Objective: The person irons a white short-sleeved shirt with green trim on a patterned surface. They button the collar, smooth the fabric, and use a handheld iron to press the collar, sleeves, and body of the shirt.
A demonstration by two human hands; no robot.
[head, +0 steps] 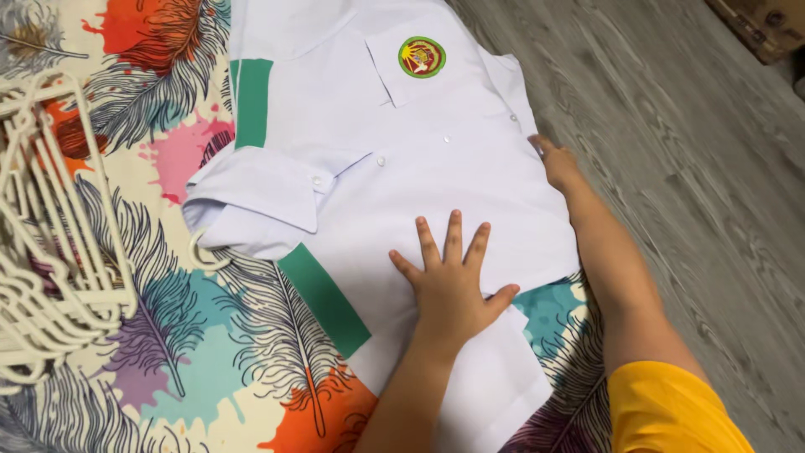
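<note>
- Fingers of the left hand (450, 281) were spread wide and pressed flat on the white shirt (436, 176), grasping nothing.
- Fingers of the right hand (558, 165) lay at the shirt's edge at about 3 o'clock from the left hand's wrist line; whether they pinched the cloth or only touched it could not be told, since the fingertips were partly tucked against the fabric.
- Both forearms ran out of view at the bottom, the right one ending in a yellow sleeve (671, 411) cut off at 5 o'clock.
- The shirt lay front-up in the middle of the picture, its collar end cut off by the top edge; it bore small white buttons, a chest pocket with a round green, red and yellow badge (422, 57) at 12 o'clock, and green bands (323, 298) on the sleeves.
- One sleeve was folded across the front at 10 o'clock from the left hand.
- Under the shirt lay a colourful feather-print cloth (168, 335), spread over a grey wood-grain floor (696, 168).
- A bundle of white plastic hangers (50, 252) rested on the cloth at 9 o'clock, partly cut off by the left edge.
- A brown object (763, 25) at 1 o'clock was too cropped to identify.
</note>
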